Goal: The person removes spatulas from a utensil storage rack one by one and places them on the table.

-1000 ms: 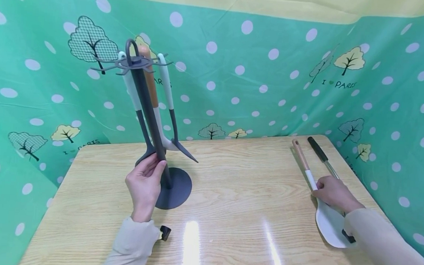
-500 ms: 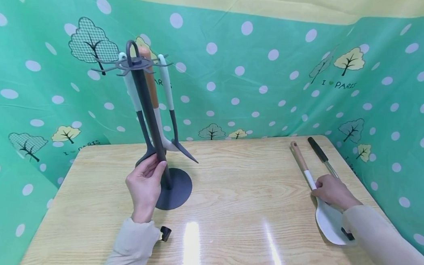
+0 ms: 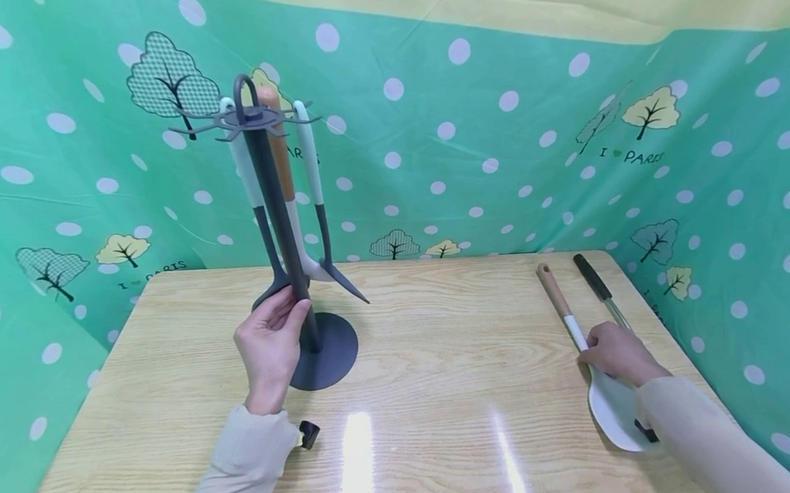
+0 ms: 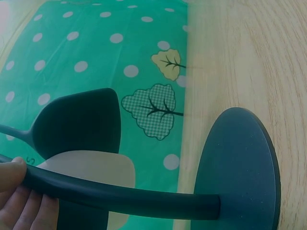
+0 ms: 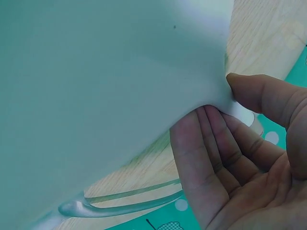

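Observation:
My left hand (image 3: 270, 344) grips the lower pole of a dark utensil stand (image 3: 275, 209), thumb on one side and fingers on the other. The stand's round base (image 4: 237, 167) rests on the table. From its hook ring hang a white-handled dark utensil (image 3: 244, 162), a brown-handled white utensil (image 3: 281, 156) and a white-handled dark turner (image 3: 312, 158). On the right, my right hand (image 3: 622, 355) pinches the neck of a white spatula (image 3: 609, 414) with a wood-coloured handle (image 3: 552, 290). The spatula's broad blade fills much of the right wrist view, hiding part of the table.
Beside the spatula lies a utensil with a black handle (image 3: 591, 277) and metal shaft; my right hand and forearm hide its other end. Wood-grain table (image 3: 443, 340) lies between the stand and the spatula. A green dotted cloth (image 3: 441, 151) stands behind the table and along its sides.
The spatula's handle end has shifted slightly left, and its blade end slightly away from me, with my right hand on it. My left hand and the stand have stayed put.

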Tool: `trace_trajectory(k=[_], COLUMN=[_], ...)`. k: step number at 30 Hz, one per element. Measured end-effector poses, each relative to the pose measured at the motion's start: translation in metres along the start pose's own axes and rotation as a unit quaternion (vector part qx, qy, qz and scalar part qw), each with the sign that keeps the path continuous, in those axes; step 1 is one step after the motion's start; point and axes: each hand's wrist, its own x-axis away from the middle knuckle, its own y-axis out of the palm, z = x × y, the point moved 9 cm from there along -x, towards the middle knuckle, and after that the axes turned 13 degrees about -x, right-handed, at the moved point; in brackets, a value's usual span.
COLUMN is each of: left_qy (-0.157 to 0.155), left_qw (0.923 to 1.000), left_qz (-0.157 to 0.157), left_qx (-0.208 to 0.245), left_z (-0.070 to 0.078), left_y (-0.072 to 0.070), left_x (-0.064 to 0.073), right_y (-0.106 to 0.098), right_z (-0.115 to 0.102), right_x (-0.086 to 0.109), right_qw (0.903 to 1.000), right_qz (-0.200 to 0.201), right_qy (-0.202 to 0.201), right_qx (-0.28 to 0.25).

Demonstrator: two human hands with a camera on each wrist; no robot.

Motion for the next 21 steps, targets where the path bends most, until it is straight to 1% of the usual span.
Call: trace_trajectory(k=[5, 14, 16, 20, 21], left_qy=[-0.002, 0.0, -0.001, -0.002, -0.003], left_qw=[1.0, 1.0, 0.9999, 0.9999, 1.0], left_qz=[-0.002, -0.003, -0.004, -0.004, -0.004], left_qx=[0.004, 0.007, 0.009, 0.01, 0.007], left_z=[0.0, 0.0, -0.003, -0.019, -0.02], left_y=[0.0, 0.001, 0.002, 0.005, 0.005], left_x=[0.0, 0.001, 0.0, -0.001, -0.001], right_y=[0.001, 0.003, 0.002, 0.002, 0.002], right_z=[0.003, 0.007, 0.007, 0.005, 0.005], right_x=[-0.001, -0.001, -0.001, -0.001, -0.001], right_qw=[1.0, 0.9991, 0.9988, 0.9981, 0.9979], right_qz=[-0.005, -0.017, -0.019, -0.023, -0.024], right_qy=[0.007, 0.034, 0.041, 0.055, 0.057], right_qx=[-0.004, -0.018, -0.019, -0.02, -0.019])
